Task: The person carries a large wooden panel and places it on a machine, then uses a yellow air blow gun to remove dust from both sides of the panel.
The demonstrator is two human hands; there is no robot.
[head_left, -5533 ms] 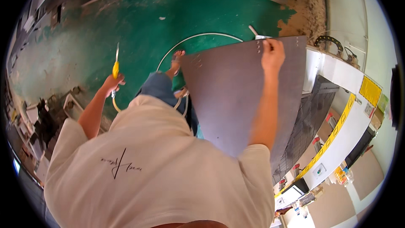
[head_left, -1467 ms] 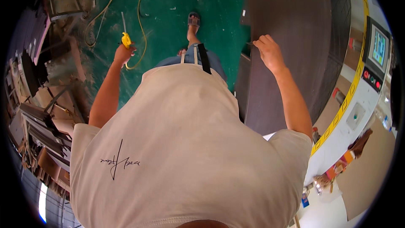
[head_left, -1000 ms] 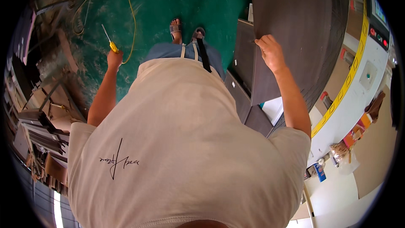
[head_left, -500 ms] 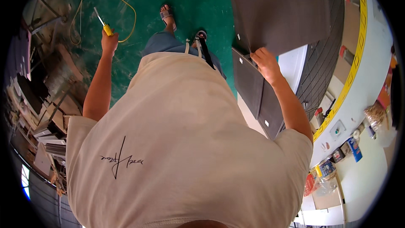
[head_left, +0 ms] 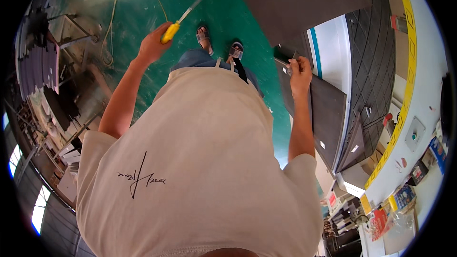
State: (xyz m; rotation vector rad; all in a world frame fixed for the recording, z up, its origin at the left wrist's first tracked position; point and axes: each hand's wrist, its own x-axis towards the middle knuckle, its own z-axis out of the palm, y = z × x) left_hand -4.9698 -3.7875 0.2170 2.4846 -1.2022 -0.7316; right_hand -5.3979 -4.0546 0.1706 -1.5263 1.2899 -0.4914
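Note:
My left hand (head_left: 153,46) is raised over the floor, its fingers closed around the yellow handle of a flat-bladed tool (head_left: 171,32). The narrow metal blade points up and to the right; its exact kind does not show clearly. On the right, my right hand (head_left: 301,75) is closed in a pinch at the near edge of a stack of dark panels (head_left: 328,107). Something small and greyish shows at its fingertips, too indistinct to name. A large dark brown board (head_left: 295,0) lies just beyond that hand.
A white surface with a teal strip (head_left: 316,52) shows beside the panels, next to a black grid-patterned bed (head_left: 373,62). A yellow cable (head_left: 113,16) lies on the green floor (head_left: 228,0). Metal frames (head_left: 76,31) stand at left. Bags and boxes (head_left: 404,197) sit lower right.
My left hand has moved right and up with the tool, whose blade now tilts right. My right hand has left the large board's corner and pinches at the panels' edge. The view has turned.

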